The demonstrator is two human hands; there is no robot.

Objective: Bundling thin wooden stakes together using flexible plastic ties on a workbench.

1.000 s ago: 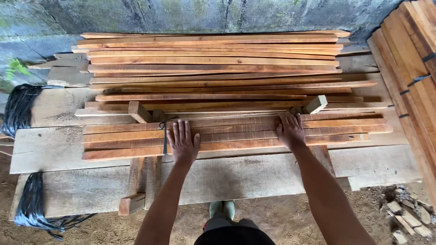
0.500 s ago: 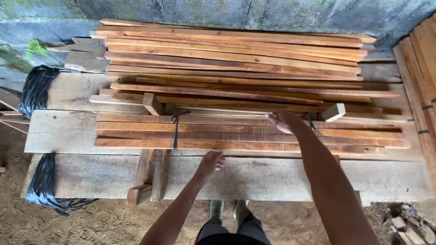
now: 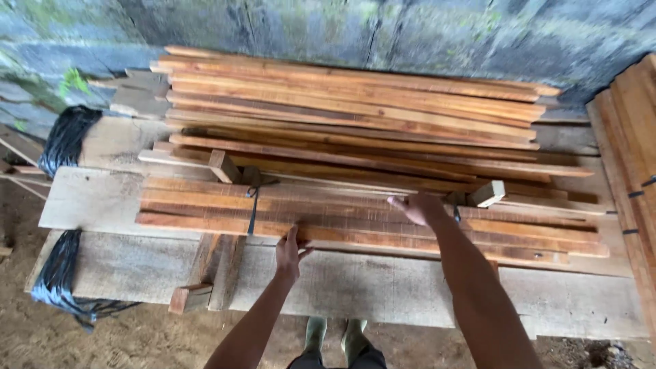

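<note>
Several reddish-brown wooden slats form a tied bundle [image 3: 355, 222], long and flat, with rough-sawn faces and a dark strap [image 3: 253, 212] round them to the left of both hands. Under the left hand [image 3: 288, 253], fingers spread wide, lies the bundle's near edge, touched by the fingertips. Resting flat on the bundle's top, further along, is the right hand [image 3: 418, 207], open and gripping nothing. Beyond both hands rises a loose stack of slats [image 3: 355, 109]; beneath the bundle runs a pale plank [image 3: 383, 287].

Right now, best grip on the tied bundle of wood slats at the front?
Probably the near long edge of the tied slat bundle, from the person's side, either side of mid-length: it lies flat and long, and the left hand already touches that edge.
</note>
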